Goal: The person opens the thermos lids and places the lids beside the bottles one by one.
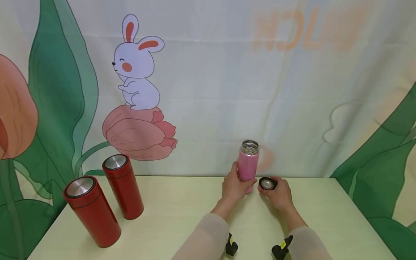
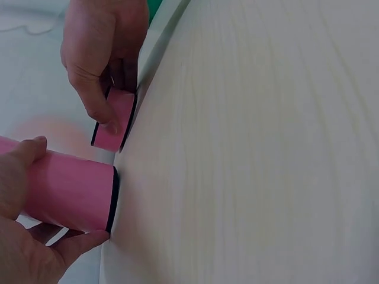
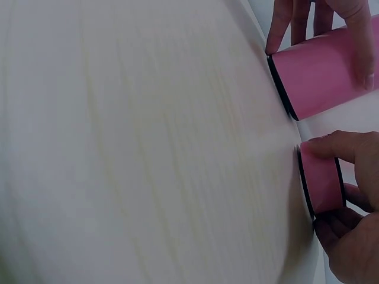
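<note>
Near the table's far edge, my left hand (image 1: pixel 234 186) grips a pink thermos bottle (image 1: pixel 248 164) round its lower body. The bottle stands upright with its steel mouth uncovered. To its right, my right hand (image 1: pixel 278 193) pinches the pink lid (image 1: pixel 267 183) between thumb and fingers, its hollow inner side facing up. A small gap separates lid and bottle. Both wrist views show the bottle (image 2: pixel 71 189) and the lid (image 3: pixel 323 177) with their dark lower rims at the table surface; whether the lid fully rests there I cannot tell.
Two red thermos bottles with steel-topped lids stand on the left of the pale table (image 1: pixel 175 216): a nearer, thicker one (image 1: pixel 94 216) and a slimmer one (image 1: pixel 125 191) behind it. A printed cloth (image 1: pixel 208 90) with a rabbit hangs behind the table.
</note>
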A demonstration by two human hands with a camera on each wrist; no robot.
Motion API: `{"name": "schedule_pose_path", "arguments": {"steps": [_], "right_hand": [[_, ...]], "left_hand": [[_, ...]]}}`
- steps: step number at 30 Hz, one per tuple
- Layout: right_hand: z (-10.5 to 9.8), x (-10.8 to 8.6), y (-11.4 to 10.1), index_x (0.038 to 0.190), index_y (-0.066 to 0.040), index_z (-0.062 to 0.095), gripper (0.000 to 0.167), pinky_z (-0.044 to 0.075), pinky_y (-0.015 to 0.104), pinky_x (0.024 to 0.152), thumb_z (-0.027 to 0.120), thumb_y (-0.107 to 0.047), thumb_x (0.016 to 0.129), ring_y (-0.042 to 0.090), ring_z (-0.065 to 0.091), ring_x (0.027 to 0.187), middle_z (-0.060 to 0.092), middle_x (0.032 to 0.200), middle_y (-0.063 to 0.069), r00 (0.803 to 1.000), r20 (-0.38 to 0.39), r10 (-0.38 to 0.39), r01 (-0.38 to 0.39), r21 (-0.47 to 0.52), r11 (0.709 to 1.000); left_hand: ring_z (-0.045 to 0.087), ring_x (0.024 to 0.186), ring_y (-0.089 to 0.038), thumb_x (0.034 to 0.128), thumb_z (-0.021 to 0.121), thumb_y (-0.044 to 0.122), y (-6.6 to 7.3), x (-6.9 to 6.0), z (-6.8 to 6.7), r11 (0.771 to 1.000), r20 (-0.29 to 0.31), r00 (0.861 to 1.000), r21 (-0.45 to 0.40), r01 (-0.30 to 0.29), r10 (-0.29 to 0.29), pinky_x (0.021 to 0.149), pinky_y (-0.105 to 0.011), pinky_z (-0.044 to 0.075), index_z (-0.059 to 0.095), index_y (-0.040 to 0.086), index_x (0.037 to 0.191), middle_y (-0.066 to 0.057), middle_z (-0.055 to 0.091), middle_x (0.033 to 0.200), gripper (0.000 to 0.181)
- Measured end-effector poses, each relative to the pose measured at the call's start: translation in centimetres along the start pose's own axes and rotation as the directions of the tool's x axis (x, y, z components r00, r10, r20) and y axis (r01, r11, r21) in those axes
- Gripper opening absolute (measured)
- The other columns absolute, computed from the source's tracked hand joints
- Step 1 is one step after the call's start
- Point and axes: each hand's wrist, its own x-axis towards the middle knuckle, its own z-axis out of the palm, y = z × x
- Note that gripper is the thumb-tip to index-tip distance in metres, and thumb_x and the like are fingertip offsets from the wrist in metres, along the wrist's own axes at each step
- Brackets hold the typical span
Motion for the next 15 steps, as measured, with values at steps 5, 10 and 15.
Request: {"name": "schedule_pose_path", "arguments": {"steps": [5, 10, 15], "right_hand": [[0.16, 0.34, 0.04, 0.137, 0.011, 0.054, 0.073, 0.042, 0.058, 0.113, 0.085, -0.028, 0.084, 0.048, 0.055, 0.129, 0.059, 0.135, 0.033, 1.000, 0.000, -0.014, 0.014, 0.003, 1.000], [0.50, 0.51, 0.03, 0.139, 0.012, 0.052, 0.075, 0.041, 0.059, 0.114, 0.085, -0.029, 0.085, 0.049, 0.054, 0.131, 0.058, 0.137, 0.034, 1.000, 0.015, -0.012, 0.012, 0.010, 1.000], [0.59, 0.52, -0.11, 0.143, 0.012, 0.047, 0.081, 0.039, 0.059, 0.116, 0.084, -0.030, 0.085, 0.050, 0.051, 0.135, 0.054, 0.142, 0.035, 1.000, 0.020, 0.004, -0.004, 0.011, 1.000]], "left_hand": [[0.070, 0.115, -0.027, 0.0821, 0.089, 0.035, 0.06, 0.24, 0.10, 1.000, 0.001, 1.000, -0.002, 0.000, 0.000, 0.098, -0.046, 0.056, 0.046, 0.022, 0.147, -0.006, 0.070, 0.134, 0.079], [0.070, 0.115, -0.025, 0.0799, 0.091, 0.034, -0.10, 0.48, 0.34, 1.000, 0.011, 1.000, -0.003, 0.020, -0.020, 0.097, -0.043, 0.056, 0.044, 0.025, 0.151, -0.006, 0.070, 0.134, 0.086], [0.069, 0.117, -0.027, 0.0801, 0.091, 0.032, -0.09, 0.66, 0.48, 0.999, 0.013, 0.999, -0.010, 0.030, -0.030, 0.099, -0.046, 0.055, 0.039, 0.026, 0.156, -0.008, 0.068, 0.138, 0.092]]}}
